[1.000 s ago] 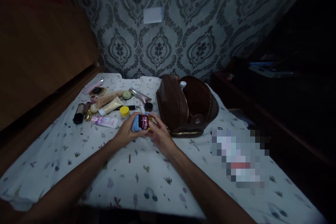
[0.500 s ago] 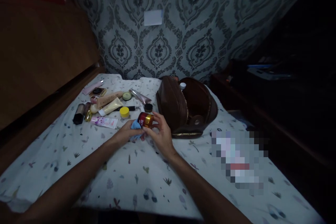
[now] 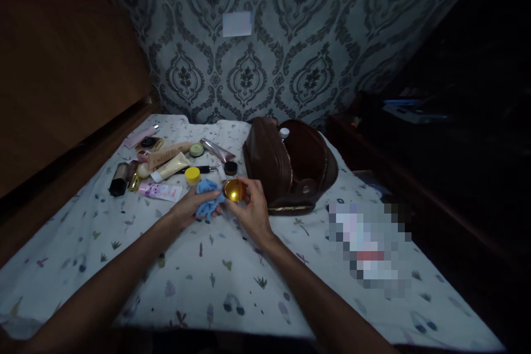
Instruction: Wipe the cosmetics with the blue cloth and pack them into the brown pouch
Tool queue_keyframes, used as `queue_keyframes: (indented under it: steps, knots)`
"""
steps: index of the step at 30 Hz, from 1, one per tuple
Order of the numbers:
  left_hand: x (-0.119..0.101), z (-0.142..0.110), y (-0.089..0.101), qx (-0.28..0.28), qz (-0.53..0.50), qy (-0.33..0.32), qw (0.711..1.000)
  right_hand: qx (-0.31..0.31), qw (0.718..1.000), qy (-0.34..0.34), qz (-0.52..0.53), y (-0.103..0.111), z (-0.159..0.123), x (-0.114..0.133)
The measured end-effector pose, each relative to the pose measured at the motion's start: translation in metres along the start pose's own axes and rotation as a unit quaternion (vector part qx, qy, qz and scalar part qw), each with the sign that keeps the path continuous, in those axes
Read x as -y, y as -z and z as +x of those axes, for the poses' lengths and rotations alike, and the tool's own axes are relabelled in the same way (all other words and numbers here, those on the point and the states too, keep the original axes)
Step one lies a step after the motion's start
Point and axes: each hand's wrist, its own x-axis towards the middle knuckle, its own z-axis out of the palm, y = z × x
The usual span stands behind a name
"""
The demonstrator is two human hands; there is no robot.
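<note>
My right hand (image 3: pixel 254 207) is closed around a small cosmetic jar (image 3: pixel 234 191), whose shiny gold end faces up toward me. A crumpled light blue cloth (image 3: pixel 208 199) is gripped in my left hand (image 3: pixel 188 207), close against the jar's left side. Just beyond my hands are a yellow-lidded jar (image 3: pixel 192 175) and a small black-lidded jar (image 3: pixel 230 168). To the right of them stands a brown cosmetic bag (image 3: pixel 265 168), unzipped, with a white cap (image 3: pixel 284 133) showing inside.
Several cosmetics lie at the left, among them a cream tube (image 3: pixel 171 167), a pink-and-white tube (image 3: pixel 161 191) and a dark bottle (image 3: pixel 119 179). A blurred-out item (image 3: pixel 369 249) lies at the right on the patterned sheet (image 3: pixel 199 293). A wooden panel (image 3: pixel 70 77) borders the left.
The jar has been tipped so its gold end faces me, where its red side showed before. My left hand and the cloth have drawn slightly left, off its side. The view has shifted slightly.
</note>
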Motion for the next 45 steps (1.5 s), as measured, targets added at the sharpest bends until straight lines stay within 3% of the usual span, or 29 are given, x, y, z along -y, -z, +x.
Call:
queue_keyframes:
  steps: [10,15,18,22,25,27,32,35,39,45]
  knots:
    - [0.005,0.004,0.003,-0.058,0.066,-0.139,0.986,0.05,0.998,0.023,-0.022,-0.002,-0.002,-0.005]
    - [0.002,0.001,0.002,-0.049,0.174,-0.219,0.959,0.096,0.991,0.092,-0.031,-0.004,-0.006,-0.006]
    - [0.003,-0.002,0.0,-0.047,0.322,-0.324,0.889,0.115,0.991,0.067,-0.021,-0.005,-0.007,-0.003]
    - [0.006,-0.006,0.001,0.002,0.473,-0.449,0.758,0.092,0.987,-0.114,0.065,-0.008,-0.005,-0.004]
    - [0.009,-0.005,0.004,0.032,0.511,-0.483,0.71,0.084,0.962,-0.209,0.154,-0.01,-0.001,-0.009]
    - [0.01,-0.004,0.007,0.005,0.519,-0.464,0.718,0.082,0.956,-0.216,0.178,-0.011,0.002,-0.01]
    - [0.007,-0.006,0.004,-0.091,0.472,-0.374,0.793,0.074,0.917,-0.256,0.298,-0.011,0.004,-0.003]
    - [0.0,-0.012,-0.005,-0.127,0.418,-0.336,0.834,0.082,0.907,-0.238,0.339,-0.009,0.002,0.003]
    - [-0.014,-0.018,-0.018,-0.131,0.346,-0.314,0.875,0.118,0.923,-0.183,0.318,0.0,0.004,0.014]
    - [-0.044,-0.022,-0.046,-0.122,0.295,-0.355,0.878,0.09,0.972,-0.081,0.2,0.044,0.024,0.054]
